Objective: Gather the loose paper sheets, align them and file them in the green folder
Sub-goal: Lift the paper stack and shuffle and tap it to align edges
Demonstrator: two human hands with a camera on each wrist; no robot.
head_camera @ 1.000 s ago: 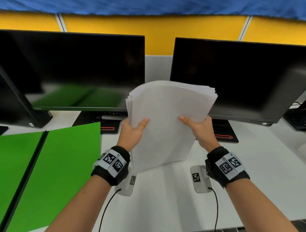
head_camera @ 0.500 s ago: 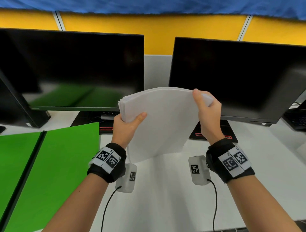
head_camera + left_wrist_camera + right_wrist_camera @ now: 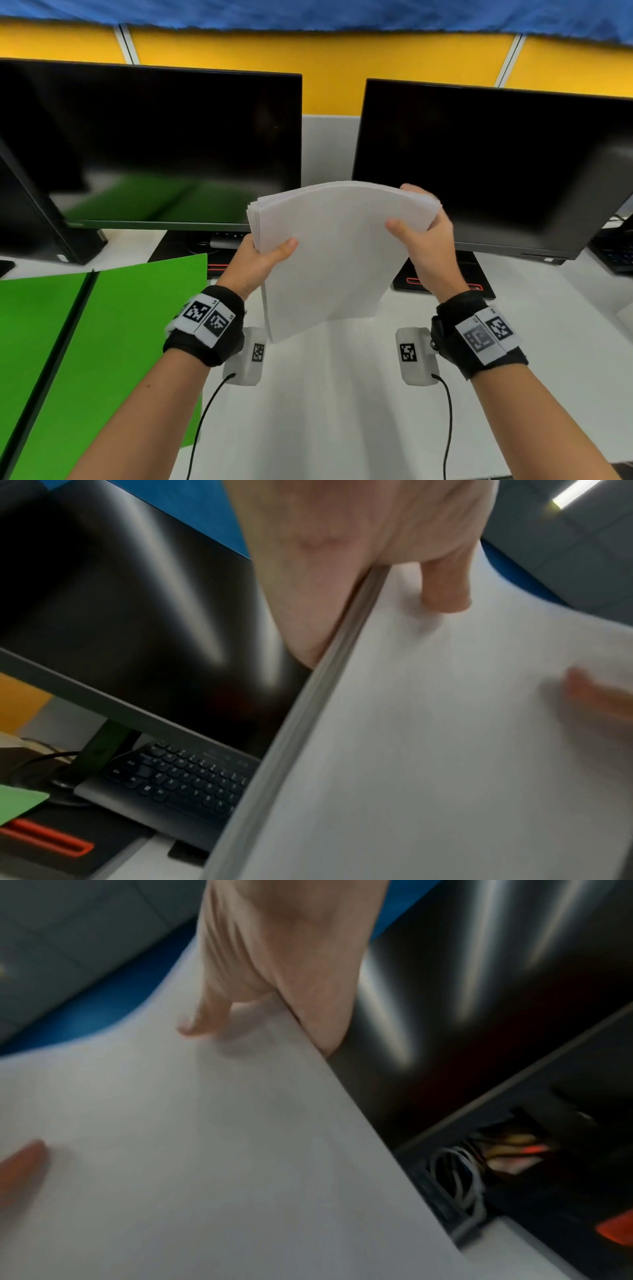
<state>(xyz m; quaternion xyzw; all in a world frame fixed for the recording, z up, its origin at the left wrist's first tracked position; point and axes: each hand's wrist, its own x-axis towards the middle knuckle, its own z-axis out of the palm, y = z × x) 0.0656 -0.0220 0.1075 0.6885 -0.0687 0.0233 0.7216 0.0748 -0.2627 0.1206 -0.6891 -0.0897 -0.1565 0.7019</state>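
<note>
White desk (image 3: 342,411), two dark monitors (image 3: 150,144) behind it, yellow wall at the back — and the green folder (image 3: 113,335) is laid open flat on the left, well apart from the paper.

The paper stack (image 3: 335,260) is held upright over the desk, and its bottom edge seems to rest on the surface, though that can't be fully confirmed. It's gripped on its left edge by the left hand (image 3: 257,263), thumb across the front face and fingers hidden behind. The upper right corner is pinched by the right hand (image 3: 424,240), thumb in front, fingertips curled over the top edge.

The stack is probably light but floppy — the top is already seen bowing over. Loose sheets are likely to slide against each other, so it's best held at both side edges with a firm pinch. At the upper left the sheet edges are still fanned a bit, so more tapping is probably needed before filing.
</note>
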